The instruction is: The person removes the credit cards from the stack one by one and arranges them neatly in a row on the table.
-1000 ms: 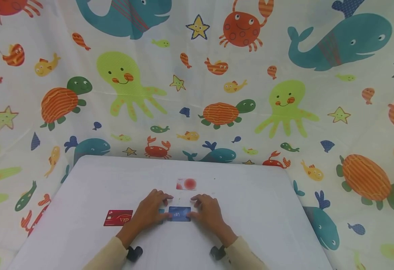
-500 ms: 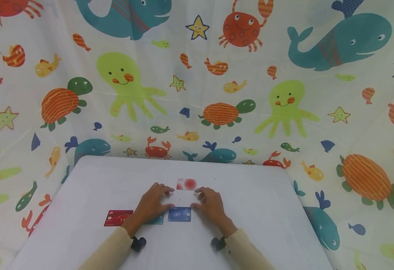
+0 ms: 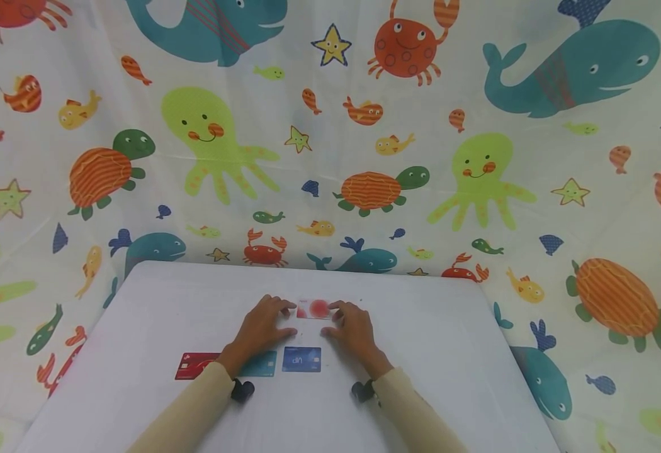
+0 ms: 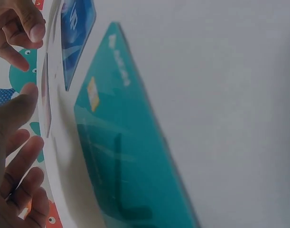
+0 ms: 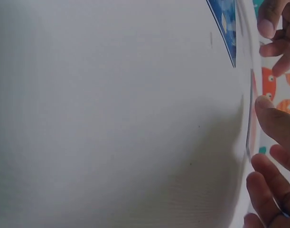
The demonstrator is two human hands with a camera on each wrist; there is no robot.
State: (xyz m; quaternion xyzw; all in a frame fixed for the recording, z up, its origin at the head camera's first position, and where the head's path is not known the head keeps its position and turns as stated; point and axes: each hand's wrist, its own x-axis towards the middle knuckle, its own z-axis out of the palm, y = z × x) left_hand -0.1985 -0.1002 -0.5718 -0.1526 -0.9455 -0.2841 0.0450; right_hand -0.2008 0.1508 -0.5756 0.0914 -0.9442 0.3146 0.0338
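In the head view a white card with a red circle (image 3: 314, 308) lies flat between my two hands. My left hand (image 3: 259, 328) is at its left end, fingers loosely bent and thumb apart. At the opposite end is my right hand (image 3: 355, 328), its fingertips close to the card's edge. Whether either hand touches the card is hard to tell. Nearer to me lies a blue card (image 3: 301, 360) with upside-down lettering. To its left, a teal card (image 3: 262, 365) is partly covered by my left hand; the left wrist view shows this teal card (image 4: 121, 133) with its gold chip.
A red card (image 3: 191, 366) lies farthest left, partly behind my left forearm. All the cards rest on a white table (image 3: 432, 352). A curtain (image 3: 330, 126) printed with sea animals hangs behind the table's far edge.
Both hands have moved away from the blue card, forward to the white and red card. The blue card stays about where it was, and more of the teal card shows.
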